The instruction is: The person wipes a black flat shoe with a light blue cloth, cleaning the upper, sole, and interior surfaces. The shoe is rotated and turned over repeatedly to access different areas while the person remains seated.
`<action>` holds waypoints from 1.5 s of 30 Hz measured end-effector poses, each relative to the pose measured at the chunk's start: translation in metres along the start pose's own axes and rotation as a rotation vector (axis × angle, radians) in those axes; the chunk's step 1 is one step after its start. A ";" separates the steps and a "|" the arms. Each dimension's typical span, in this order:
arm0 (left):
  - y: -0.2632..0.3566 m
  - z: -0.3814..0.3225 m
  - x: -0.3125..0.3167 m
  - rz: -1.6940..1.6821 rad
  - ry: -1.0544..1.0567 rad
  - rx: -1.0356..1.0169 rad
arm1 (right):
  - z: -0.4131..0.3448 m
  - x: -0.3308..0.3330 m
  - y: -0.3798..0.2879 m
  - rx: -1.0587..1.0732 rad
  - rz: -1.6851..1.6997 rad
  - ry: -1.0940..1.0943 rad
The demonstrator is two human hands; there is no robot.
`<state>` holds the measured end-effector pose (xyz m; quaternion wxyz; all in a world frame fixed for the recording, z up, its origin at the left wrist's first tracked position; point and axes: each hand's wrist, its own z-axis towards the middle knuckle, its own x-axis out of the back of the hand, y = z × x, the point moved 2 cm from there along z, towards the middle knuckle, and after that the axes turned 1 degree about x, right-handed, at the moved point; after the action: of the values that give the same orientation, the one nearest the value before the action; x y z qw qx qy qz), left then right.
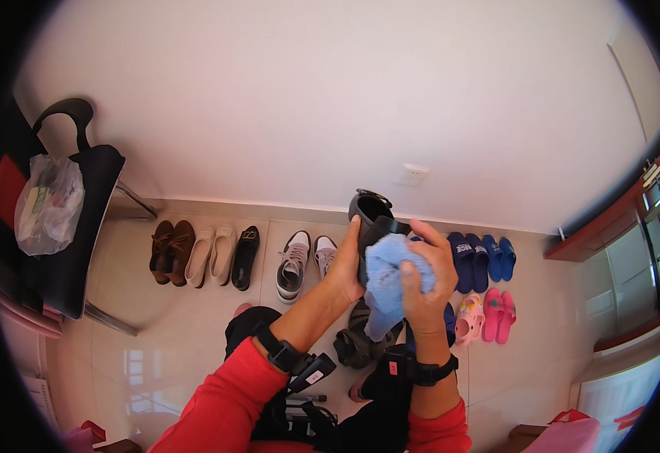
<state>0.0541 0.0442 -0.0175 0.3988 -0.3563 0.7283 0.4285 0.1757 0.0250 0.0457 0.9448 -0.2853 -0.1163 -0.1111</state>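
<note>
A black shoe (pixel 370 218) with a buckle at its toe is gripped from the left by my left hand (pixel 348 266), raised above the floor. My right hand (pixel 431 280) holds a light blue cloth (pixel 389 272) against the shoe's right side. The cloth hangs down and hides much of the shoe. Below the cloth, dark strappy sandals (pixel 352 342) lie between my feet, partly covered. A similar black flat shoe (pixel 246 257) with a buckle stands on the floor to the left.
Along the wall stand brown lace-up shoes (pixel 172 252), cream flats (pixel 211 257), sneakers (pixel 293 263), blue slippers (pixel 468 260), pink clogs (pixel 469 320) and pink slippers (pixel 499 315). A black chair (pixel 95 226) holding a plastic bag (pixel 52 209) is at left. A red-brown cabinet (pixel 596 229) borders the right.
</note>
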 end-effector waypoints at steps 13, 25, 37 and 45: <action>0.004 0.003 0.002 0.210 0.111 -0.004 | 0.003 -0.018 0.008 -0.069 -0.172 0.002; 0.016 -0.004 -0.001 0.042 0.046 0.102 | 0.006 -0.014 0.042 -0.764 0.326 0.451; 0.035 -0.009 0.007 0.028 -0.077 0.049 | 0.007 -0.003 0.034 -0.648 0.705 0.038; 0.035 -0.018 0.000 0.078 0.034 0.013 | 0.015 -0.023 0.012 -0.412 0.382 -0.359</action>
<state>0.0190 0.0413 0.0001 0.3716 -0.3322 0.7510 0.4330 0.1550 0.0464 0.0455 0.8355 -0.5020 -0.2005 0.0989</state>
